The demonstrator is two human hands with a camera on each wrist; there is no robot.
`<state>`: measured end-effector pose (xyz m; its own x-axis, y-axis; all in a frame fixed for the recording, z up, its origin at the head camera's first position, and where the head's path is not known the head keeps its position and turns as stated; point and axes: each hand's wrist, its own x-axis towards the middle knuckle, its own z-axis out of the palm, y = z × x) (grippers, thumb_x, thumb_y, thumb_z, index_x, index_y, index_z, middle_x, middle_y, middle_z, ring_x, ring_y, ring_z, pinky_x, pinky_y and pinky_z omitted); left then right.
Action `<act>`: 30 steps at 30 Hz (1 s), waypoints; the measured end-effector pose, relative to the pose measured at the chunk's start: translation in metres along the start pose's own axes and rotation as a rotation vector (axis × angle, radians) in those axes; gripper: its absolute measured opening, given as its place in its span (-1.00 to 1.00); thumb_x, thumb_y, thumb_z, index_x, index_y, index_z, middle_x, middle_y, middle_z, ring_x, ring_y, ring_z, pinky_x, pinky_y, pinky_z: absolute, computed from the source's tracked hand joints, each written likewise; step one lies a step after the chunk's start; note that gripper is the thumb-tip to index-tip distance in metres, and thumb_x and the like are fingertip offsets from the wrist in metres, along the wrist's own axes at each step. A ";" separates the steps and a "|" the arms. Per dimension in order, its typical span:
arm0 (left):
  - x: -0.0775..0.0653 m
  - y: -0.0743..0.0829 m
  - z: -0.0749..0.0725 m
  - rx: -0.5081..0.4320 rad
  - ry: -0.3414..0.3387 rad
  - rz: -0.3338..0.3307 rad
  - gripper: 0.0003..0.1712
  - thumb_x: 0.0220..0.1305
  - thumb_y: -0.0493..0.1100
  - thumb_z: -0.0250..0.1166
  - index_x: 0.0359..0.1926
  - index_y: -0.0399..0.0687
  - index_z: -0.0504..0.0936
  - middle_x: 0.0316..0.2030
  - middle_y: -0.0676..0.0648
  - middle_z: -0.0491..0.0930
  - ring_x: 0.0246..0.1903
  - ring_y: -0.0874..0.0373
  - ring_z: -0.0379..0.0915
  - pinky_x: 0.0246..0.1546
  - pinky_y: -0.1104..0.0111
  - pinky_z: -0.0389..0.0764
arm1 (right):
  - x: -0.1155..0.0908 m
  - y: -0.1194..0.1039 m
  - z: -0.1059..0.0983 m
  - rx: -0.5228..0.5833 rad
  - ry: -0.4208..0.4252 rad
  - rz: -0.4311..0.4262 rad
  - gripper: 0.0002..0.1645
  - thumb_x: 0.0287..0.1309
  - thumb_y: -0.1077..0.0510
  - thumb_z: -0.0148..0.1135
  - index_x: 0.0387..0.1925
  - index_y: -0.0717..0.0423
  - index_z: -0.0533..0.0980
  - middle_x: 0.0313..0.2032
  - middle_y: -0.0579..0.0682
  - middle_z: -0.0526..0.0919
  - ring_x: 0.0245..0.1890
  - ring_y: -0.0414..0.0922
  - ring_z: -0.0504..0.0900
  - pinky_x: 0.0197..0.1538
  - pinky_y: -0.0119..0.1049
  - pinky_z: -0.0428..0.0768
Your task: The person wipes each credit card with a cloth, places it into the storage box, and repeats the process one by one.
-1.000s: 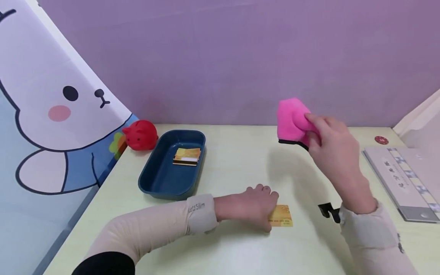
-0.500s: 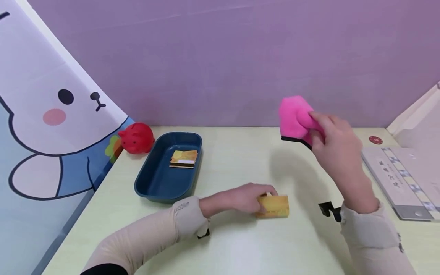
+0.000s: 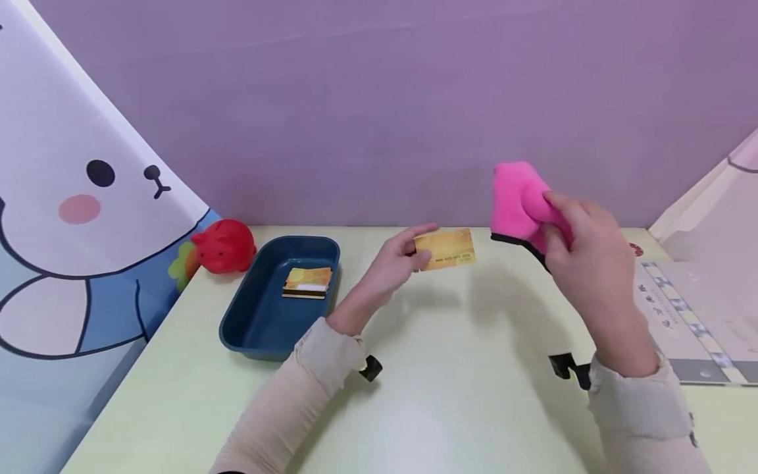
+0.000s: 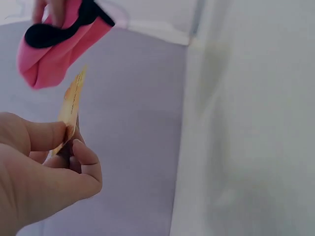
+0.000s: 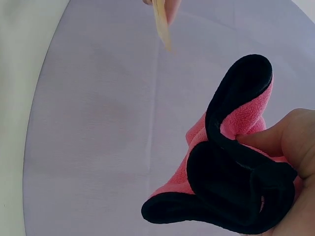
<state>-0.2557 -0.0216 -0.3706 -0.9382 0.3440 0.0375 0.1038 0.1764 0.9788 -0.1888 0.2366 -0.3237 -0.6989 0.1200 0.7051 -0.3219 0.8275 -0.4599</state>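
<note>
My left hand pinches a gold bank card between thumb and fingers, raised above the table. In the left wrist view the card shows nearly edge-on. To its right, my right hand grips a folded pink cloth with a black border, also in the air. The right wrist view shows the pink cloth bunched in loose folds, its black edging curling round. A small gap separates card and cloth. More gold cards lie in a dark blue tray left of my left hand.
A red piggy bank stands behind the tray's left side. At the right lies a flat grey box, with a red chip partly hidden behind my right hand. A purple backdrop rises at the table's far edge.
My left hand has picked the gold card up off the table and carried it up and back, close to the pink cloth. The right hand keeps holding the cloth, nearly still.
</note>
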 end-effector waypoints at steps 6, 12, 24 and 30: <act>0.003 -0.001 -0.004 -0.026 0.113 0.035 -0.42 0.49 -0.32 0.10 0.40 0.26 0.32 -0.41 -0.01 0.50 -0.33 0.10 0.41 -0.30 0.33 0.40 | -0.003 -0.003 0.003 0.013 0.029 -0.017 -0.55 0.26 0.28 0.19 0.18 0.06 0.60 0.02 0.25 0.66 0.03 0.28 0.56 -0.12 0.27 0.44; 0.004 0.000 -0.002 -0.072 0.144 0.013 -0.55 0.48 -0.29 0.13 0.32 0.03 0.34 -0.04 -0.13 0.68 -0.24 0.15 0.47 -0.31 0.37 0.35 | -0.003 -0.008 0.002 0.001 0.048 -0.057 -0.56 0.25 0.27 0.21 0.17 0.04 0.61 0.02 0.24 0.68 0.04 0.26 0.57 -0.14 0.27 0.47; -0.006 0.010 0.018 -0.142 0.232 0.052 -0.57 0.38 -0.43 0.15 0.21 -0.06 0.53 -0.41 0.05 0.59 -0.42 0.25 0.44 -0.41 0.45 0.37 | -0.018 -0.035 0.034 0.007 0.020 -0.442 -0.62 0.18 0.28 0.34 0.05 0.22 0.65 -0.10 0.30 0.69 -0.12 0.27 0.63 -0.10 0.14 0.61; -0.014 0.013 0.023 -0.213 0.213 0.031 -0.68 0.43 -0.31 0.12 0.17 -0.12 0.50 -0.28 0.03 0.44 -0.31 0.22 0.28 -0.38 0.42 0.36 | -0.029 -0.038 0.050 -0.009 -0.099 -0.517 -0.55 0.07 0.23 0.46 0.05 0.06 0.64 -0.05 0.29 0.63 -0.11 0.34 0.60 -0.26 0.18 0.54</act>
<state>-0.2339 -0.0024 -0.3626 -0.9860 0.1415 0.0876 0.0833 -0.0362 0.9959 -0.1882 0.1742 -0.3536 -0.5072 -0.3575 0.7842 -0.6357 0.7696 -0.0603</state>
